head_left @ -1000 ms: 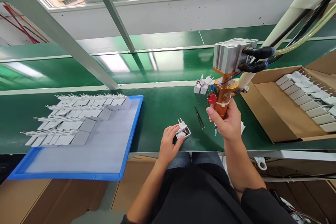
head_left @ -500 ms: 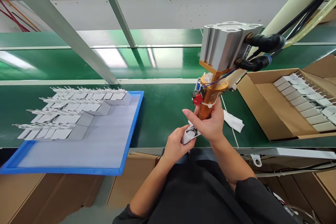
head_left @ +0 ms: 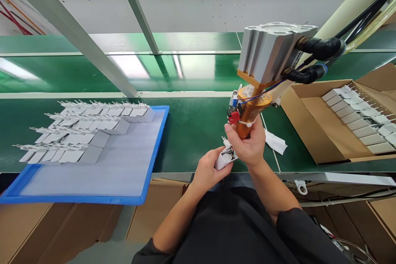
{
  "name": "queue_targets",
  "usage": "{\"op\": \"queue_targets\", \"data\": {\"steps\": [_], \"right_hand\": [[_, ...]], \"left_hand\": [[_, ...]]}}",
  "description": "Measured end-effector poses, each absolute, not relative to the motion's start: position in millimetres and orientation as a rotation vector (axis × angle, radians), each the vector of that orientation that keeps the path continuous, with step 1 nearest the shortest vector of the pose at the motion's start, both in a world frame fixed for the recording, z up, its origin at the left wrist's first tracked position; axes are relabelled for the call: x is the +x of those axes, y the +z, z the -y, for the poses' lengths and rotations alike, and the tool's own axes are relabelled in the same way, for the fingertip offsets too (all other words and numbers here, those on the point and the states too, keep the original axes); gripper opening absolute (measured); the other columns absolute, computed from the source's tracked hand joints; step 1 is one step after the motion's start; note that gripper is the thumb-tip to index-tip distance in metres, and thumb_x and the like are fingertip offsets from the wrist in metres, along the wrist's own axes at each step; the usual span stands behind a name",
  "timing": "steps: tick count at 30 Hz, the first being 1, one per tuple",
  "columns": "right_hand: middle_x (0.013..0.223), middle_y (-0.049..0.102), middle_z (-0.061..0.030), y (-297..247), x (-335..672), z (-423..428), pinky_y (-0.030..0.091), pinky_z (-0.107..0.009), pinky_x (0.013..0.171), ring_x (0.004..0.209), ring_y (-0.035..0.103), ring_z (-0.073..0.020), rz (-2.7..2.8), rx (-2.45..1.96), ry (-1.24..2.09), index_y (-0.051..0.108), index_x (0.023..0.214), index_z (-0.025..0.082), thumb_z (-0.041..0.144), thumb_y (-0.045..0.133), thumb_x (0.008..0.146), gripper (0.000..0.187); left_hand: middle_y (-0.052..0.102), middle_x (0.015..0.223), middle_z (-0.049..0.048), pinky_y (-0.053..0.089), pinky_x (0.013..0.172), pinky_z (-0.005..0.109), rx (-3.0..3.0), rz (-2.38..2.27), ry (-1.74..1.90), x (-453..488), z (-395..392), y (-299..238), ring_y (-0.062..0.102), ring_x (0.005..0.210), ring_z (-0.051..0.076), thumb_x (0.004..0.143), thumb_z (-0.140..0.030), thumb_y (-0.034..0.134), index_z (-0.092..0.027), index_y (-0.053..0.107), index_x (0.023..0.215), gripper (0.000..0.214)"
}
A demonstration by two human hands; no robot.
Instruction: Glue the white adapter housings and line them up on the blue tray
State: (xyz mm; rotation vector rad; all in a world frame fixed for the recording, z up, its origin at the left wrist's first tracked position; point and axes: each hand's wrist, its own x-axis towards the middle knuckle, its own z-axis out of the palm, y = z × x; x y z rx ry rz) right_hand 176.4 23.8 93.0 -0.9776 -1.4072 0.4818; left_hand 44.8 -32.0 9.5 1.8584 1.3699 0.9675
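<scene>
Holding charger (head_left: pixel 223 159), tool (head_left: pixel 247 119) at bench edge (head_left: pixel 175 175)

small white plug housing (head_left: pixel 223 159), open side up, metal prongs at its far end, pinched in the left hand (head_left: pixel 207 172). orange-barrelled tool (head_left: pixel 249 112) with silver block on top, tilted, gripped low by the right hand (head_left: pixel 248 147), just above the housing.

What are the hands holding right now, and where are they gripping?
The left hand grips a white plug housing by its lower body; the right hand wraps the orange barrel of the hanging tool.
</scene>
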Motion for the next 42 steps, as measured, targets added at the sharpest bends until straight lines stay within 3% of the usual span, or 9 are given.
{"op": "queue_targets", "data": {"steps": [6, 12, 19, 23, 26, 32, 37, 42], "right_hand": [[0.056, 0.051, 0.0088, 97, 176, -24, 0.047, -0.030, 0.053, 0.048, 0.050, -0.0123, 1.387, -0.936, 0.565, 0.048, 0.091, 0.026, 0.035, 0.078, 0.078, 0.034], [0.056, 0.051, 0.0094, 97, 172, -23, 0.048, -0.032, 0.052, 0.047, 0.051, -0.0129, 1.384, -0.954, 0.598, 0.047, 0.095, 0.027, 0.041, 0.080, 0.076, 0.040], [0.057, 0.050, 0.0098, 99, 163, -20, 0.047, -0.031, 0.052, 0.046, 0.049, -0.0121, 1.399, -0.917, 0.593, 0.048, 0.096, 0.027, 0.036, 0.077, 0.079, 0.035], [0.065, 0.054, 0.0060, 98, 164, -17, 0.048, -0.031, 0.057, 0.055, 0.054, -0.0136, 1.380, -0.930, 0.571, 0.049, 0.093, 0.026, 0.031, 0.068, 0.083, 0.022], [0.064, 0.054, 0.0054, 98, 165, -16, 0.050, -0.033, 0.059, 0.056, 0.055, -0.0150, 1.386, -0.958, 0.581, 0.049, 0.093, 0.026, 0.035, 0.069, 0.082, 0.024], [0.060, 0.054, 0.0053, 97, 172, -18, 0.047, -0.034, 0.053, 0.049, 0.051, -0.0154, 1.428, -0.804, 0.735, 0.047, 0.100, 0.028, 0.046, 0.067, 0.085, 0.031], [0.063, 0.054, 0.0062, 91, 179, -22, 0.048, -0.031, 0.051, 0.048, 0.050, -0.0127, 1.378, -0.803, 0.749, 0.046, 0.103, 0.027, 0.042, 0.062, 0.089, 0.026], [0.060, 0.050, 0.0092, 90, 188, -27, 0.043, -0.028, 0.047, 0.046, 0.047, -0.0103, 1.315, -0.927, 0.680, 0.047, 0.099, 0.026, 0.038, 0.071, 0.084, 0.031]], "left_hand": [[0.073, 0.092, 0.0044, 0.053, 0.072, 0.029, 1.814, -1.381, 0.942, 48, 33, 11, 0.067, 0.078, 0.019, 0.084, -0.032, 0.068, -0.019, 0.066, 0.114, 0.033], [0.072, 0.080, 0.0006, 0.048, 0.060, 0.026, 1.722, -1.455, 0.878, 60, 31, 5, 0.061, 0.062, 0.015, 0.079, -0.029, 0.069, -0.019, 0.067, 0.105, 0.028], [0.075, 0.083, 0.0035, 0.056, 0.067, 0.032, 1.635, -1.481, 1.045, 83, 30, -10, 0.070, 0.072, 0.022, 0.073, -0.037, 0.076, -0.022, 0.060, 0.093, 0.030], [0.073, 0.082, 0.0028, 0.059, 0.071, 0.033, 1.560, -1.502, 1.165, 90, 30, -16, 0.072, 0.075, 0.023, 0.069, -0.046, 0.079, -0.024, 0.057, 0.098, 0.043], [0.073, 0.086, 0.0030, 0.060, 0.074, 0.035, 1.545, -1.487, 1.182, 91, 29, -19, 0.073, 0.078, 0.023, 0.070, -0.049, 0.079, -0.025, 0.056, 0.104, 0.048], [0.074, 0.086, 0.0050, 0.058, 0.073, 0.035, 1.601, -1.495, 1.060, 87, 28, -15, 0.072, 0.080, 0.025, 0.074, -0.045, 0.075, -0.024, 0.059, 0.100, 0.037], [0.071, 0.076, -0.0008, 0.052, 0.060, 0.027, 1.474, -1.469, 0.896, 63, 28, 2, 0.066, 0.062, 0.017, 0.076, -0.038, 0.070, -0.021, 0.059, 0.101, 0.032], [0.074, 0.087, 0.0002, 0.054, 0.067, 0.025, 1.290, -1.330, 0.876, 35, 29, 14, 0.068, 0.073, 0.017, 0.081, -0.040, 0.067, -0.020, 0.064, 0.109, 0.035]]}}
